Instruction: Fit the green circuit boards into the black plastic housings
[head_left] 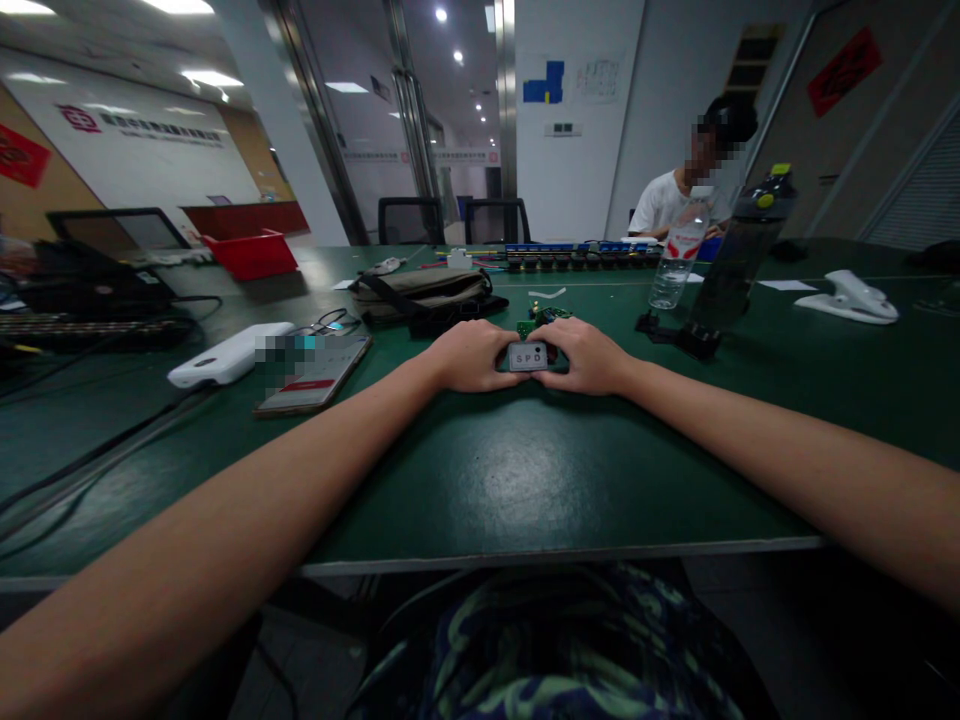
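Note:
Between my two hands is a small grey box marked "SPD" (pixel 529 357), its lettered face turned toward me. My left hand (pixel 476 355) grips its left end, with thumb and fingers closed on it. From the other side my right hand (pixel 589 356) holds the right end in the same way. Just behind the box are green parts and thin wires (pixel 546 314); whether they join the box I cannot tell. Both forearms reach forward over the green table (pixel 525 470).
Left of my hands lie a phone (pixel 319 375) and a white device (pixel 229 355). A grey-green pouch (pixel 427 293) sits behind them. To the right stand a water bottle (pixel 679 260) and a dark bottle (pixel 739 260). Across the table sits another person (pixel 660 205).

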